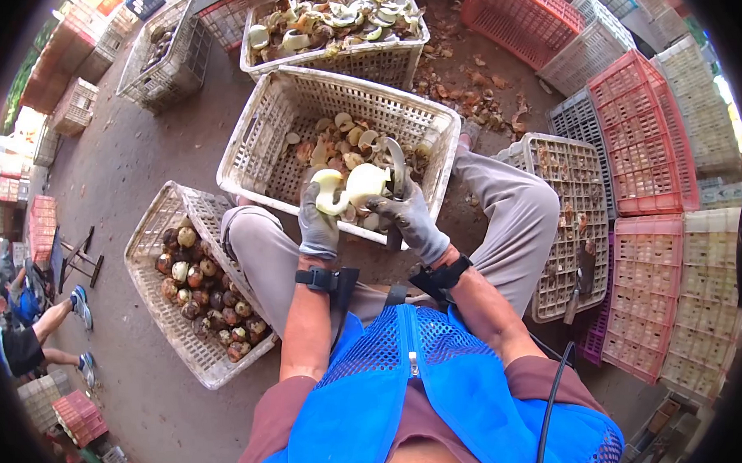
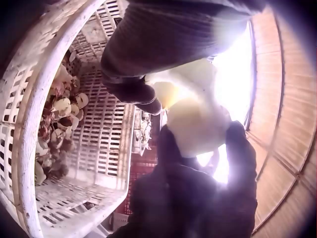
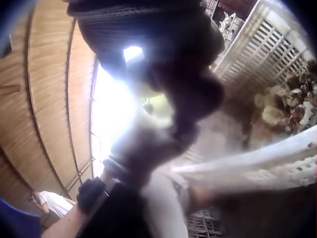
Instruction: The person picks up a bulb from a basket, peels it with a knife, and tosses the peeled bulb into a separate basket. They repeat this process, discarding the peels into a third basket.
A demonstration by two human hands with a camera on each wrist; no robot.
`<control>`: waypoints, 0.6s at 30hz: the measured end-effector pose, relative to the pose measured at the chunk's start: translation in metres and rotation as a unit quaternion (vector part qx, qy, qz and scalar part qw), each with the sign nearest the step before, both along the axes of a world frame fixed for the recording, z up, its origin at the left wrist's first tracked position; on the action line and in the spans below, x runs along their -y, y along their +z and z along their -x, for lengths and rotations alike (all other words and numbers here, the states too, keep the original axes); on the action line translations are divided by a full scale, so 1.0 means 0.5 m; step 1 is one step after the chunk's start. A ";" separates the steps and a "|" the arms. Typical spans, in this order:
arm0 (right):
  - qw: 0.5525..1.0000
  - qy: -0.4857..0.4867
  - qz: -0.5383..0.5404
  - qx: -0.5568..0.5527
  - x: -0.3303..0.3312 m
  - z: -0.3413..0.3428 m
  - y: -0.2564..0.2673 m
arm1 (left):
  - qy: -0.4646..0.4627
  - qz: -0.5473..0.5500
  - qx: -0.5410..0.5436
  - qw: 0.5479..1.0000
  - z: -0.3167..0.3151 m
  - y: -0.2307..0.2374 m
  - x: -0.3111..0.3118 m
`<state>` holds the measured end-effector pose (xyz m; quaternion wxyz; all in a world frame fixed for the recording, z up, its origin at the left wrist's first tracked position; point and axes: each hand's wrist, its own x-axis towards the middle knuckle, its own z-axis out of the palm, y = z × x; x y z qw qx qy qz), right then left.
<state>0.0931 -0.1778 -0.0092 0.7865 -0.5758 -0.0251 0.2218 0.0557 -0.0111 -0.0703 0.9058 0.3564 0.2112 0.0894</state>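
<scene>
In the head view, my gloved left hand (image 1: 318, 223) grips a pale, peeled vegetable (image 1: 365, 184), with a curled pale strip (image 1: 330, 191) hanging at its left side. My gloved right hand (image 1: 409, 221) holds a knife with a curved grey blade (image 1: 397, 165), its fingertips right at the vegetable. Both hands are above the near rim of a white slatted crate (image 1: 259, 148) holding pale and brown trimmings (image 1: 342, 139). The left wrist view shows the vegetable (image 2: 195, 121) between dark gloved fingers (image 2: 242, 153). Glare and the right glove hide much of the knife in the right wrist view.
A tilted crate (image 1: 160, 230) of round brown-and-white vegetables (image 1: 207, 286) stands by the left knee. Beyond the middle crate, another crate (image 1: 387, 62) is heaped with peelings. An upturned crate (image 1: 576, 191) bears a knife (image 1: 580, 286) on the right, beside stacked red crates (image 1: 640, 131).
</scene>
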 end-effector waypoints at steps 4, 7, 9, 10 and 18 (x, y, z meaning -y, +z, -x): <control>0.958 0.082 -0.258 -0.095 0.069 -0.009 0.031 | 0.033 -0.186 -0.076 0.979 -0.010 -0.021 0.001; 0.969 0.076 -0.237 -0.005 0.127 -0.015 0.043 | 0.042 -0.070 -0.154 0.985 -0.018 -0.017 0.010; 0.983 0.041 -0.171 0.043 0.150 -0.012 0.059 | -0.065 -0.168 -0.150 0.972 -0.013 -0.050 -0.007; 0.985 0.047 -0.165 0.035 0.155 -0.017 0.083 | -0.090 -0.156 -0.111 0.977 -0.020 -0.041 -0.005; 0.963 -0.023 0.171 0.207 0.045 -0.005 0.019 | -0.238 0.005 0.146 0.960 0.016 0.111 0.061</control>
